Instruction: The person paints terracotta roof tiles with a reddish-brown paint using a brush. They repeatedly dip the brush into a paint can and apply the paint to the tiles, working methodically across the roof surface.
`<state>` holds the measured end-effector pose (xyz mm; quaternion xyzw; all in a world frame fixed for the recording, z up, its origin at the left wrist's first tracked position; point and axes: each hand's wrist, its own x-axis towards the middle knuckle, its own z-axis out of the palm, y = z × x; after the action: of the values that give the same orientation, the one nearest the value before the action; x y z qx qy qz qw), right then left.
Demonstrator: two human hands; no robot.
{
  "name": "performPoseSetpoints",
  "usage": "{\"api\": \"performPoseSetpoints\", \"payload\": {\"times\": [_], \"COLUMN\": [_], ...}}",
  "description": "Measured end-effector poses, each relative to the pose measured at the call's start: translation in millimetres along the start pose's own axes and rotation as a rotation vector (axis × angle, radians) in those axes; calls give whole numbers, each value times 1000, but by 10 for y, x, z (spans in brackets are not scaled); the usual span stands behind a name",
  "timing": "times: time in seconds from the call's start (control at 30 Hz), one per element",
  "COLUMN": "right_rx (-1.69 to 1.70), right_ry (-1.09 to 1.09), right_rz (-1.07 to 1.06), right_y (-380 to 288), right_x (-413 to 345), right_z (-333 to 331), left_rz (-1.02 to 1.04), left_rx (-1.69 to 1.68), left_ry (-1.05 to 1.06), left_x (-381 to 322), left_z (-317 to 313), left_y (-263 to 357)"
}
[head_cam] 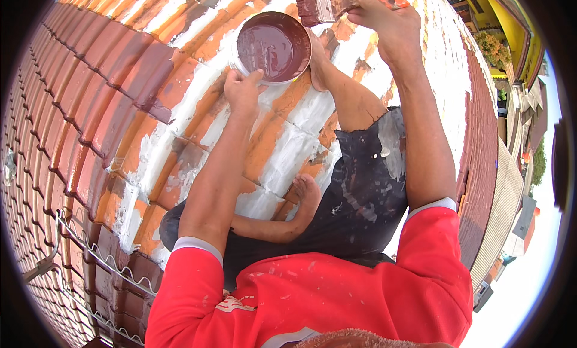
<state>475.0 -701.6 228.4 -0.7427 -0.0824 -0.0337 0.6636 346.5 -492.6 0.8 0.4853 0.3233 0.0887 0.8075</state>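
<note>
My left hand (pixel 244 90) grips the near rim of a round paint bucket (pixel 274 48), thumb over the edge; dark maroon paint lies inside it. At the upper right my right hand (pixel 385 21) is closed around the handle of a wide paintbrush (pixel 320 5). The bristles are coated in maroon and point left, up and to the right of the bucket. Beneath both hands are orange clay roof tiles (pixel 270 138) with white patches. Wet-looking maroon paint covers the roof tiles (pixel 148 73) at the left.
My bare feet and bent legs rest on the sloping tiles. A metal rail with wavy wire (pixel 112 267) crosses the maroon tiles at lower left. The roof curves off at the right, with a corrugated roof (pixel 500 203), a yellow building (pixel 509 14) and other roofs beyond.
</note>
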Motion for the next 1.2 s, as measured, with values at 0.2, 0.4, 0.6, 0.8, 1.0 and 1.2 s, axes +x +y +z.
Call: {"api": "performPoseSetpoints", "payload": {"times": [0.2,0.4,0.6,0.8,1.0,1.2], "right_rx": [-242,-487,-699,-815,-574,-707], "right_ry": [-135,-272,-263,-234,-270,-203], "right_rz": [26,16,-23,75,9,34], "right_y": [154,643,1132,1274,1420,1432], "right_x": [-33,19,101,209,91,-63], "right_z": [96,354,627,915,1256,1097], "left_rz": [10,-72,-129,-51,17,174], "left_rx": [57,348,484,453,603,551], "left_ry": [-5,67,6,-317,-75,504], "left_x": [60,81,-114,-743,-1434,-2400], "left_z": [104,207,26,-914,-2352,-3836], "left_y": [56,277,422,822,1283,1137]}}
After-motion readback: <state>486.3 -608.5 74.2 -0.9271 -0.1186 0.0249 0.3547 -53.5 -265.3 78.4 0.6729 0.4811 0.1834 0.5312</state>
